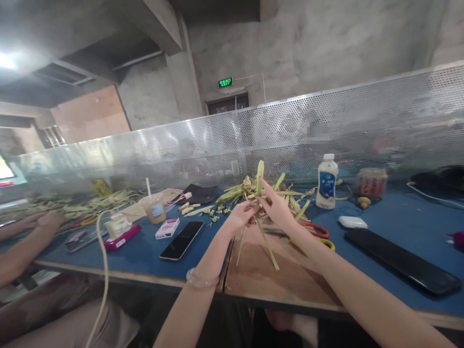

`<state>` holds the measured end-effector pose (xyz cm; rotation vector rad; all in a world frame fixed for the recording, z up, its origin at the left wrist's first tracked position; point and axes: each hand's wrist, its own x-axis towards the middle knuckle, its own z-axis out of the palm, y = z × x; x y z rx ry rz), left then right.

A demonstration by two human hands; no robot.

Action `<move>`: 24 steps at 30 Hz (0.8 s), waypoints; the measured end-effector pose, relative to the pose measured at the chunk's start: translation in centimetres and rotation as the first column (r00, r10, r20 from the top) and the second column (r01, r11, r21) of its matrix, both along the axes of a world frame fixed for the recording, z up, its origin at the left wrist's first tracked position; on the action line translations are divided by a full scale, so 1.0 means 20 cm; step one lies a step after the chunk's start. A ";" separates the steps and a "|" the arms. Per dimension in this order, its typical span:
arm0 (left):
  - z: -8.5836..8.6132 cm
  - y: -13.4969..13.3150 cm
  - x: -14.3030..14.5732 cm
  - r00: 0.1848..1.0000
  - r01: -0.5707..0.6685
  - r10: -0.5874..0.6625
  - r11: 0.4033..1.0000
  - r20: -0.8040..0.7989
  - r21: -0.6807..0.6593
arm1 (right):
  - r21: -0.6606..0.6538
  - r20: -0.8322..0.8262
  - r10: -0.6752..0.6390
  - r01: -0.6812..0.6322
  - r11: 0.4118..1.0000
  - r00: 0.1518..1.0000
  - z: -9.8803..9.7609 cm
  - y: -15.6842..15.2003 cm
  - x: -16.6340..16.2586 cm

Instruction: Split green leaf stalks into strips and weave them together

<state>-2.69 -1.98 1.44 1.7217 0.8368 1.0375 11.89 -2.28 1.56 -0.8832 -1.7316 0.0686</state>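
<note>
Pale green leaf strips [267, 241] cross between my two hands, several ends pointing down over the wooden board [250, 275] and one broad end standing up. My left hand [239, 216] has its fingers closed on the strips where they meet. Close against it, my right hand [274, 204] holds the same strips, its index finger stretched up along the broad end. My fingers hide the crossing point. Behind my hands lies a heap of loose leaf strips [235, 192]. Red-handled scissors [317, 229] and yellow-handled scissors [328, 244] lie partly beneath my right forearm.
A white bottle [326, 186], a jar [370, 183], an earphone case [353, 222] and a long black case [402, 261] stand or lie right. Left are a phone [181, 240], small box [167, 228], drink cup [155, 210] and tissue pack [121, 232]. A co-worker's arms [31, 237] reach in.
</note>
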 end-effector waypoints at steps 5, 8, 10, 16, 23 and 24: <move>0.00 0.02 0.00 0.991 -0.122 0.122 0.993 0.046 -0.001 | -0.011 -0.004 -0.017 0.017 1.000 1.000 0.00 -0.01 -0.01; 0.00 0.03 0.00 0.985 -0.161 0.160 0.987 0.059 0.017 | -0.067 0.016 0.049 -0.048 0.997 0.999 -0.01 0.00 -0.02; -0.01 0.04 0.00 0.982 -0.181 0.179 0.983 0.065 0.028 | -0.123 0.019 0.089 -0.086 0.989 0.996 -0.03 0.02 -0.03; 0.01 0.02 0.00 0.974 -0.203 0.201 0.979 0.109 0.015 | -0.298 -0.130 0.299 -0.325 0.898 0.945 -0.02 0.01 -0.02; 0.02 0.03 0.00 0.969 -0.169 0.177 0.984 0.170 -0.060 | -0.445 -0.232 0.433 -0.491 0.749 0.871 0.02 -0.02 0.02; 0.02 0.03 -0.01 0.968 -0.156 0.169 0.985 0.185 -0.080 | -0.455 -0.251 0.452 -0.517 0.725 0.856 0.02 -0.02 0.02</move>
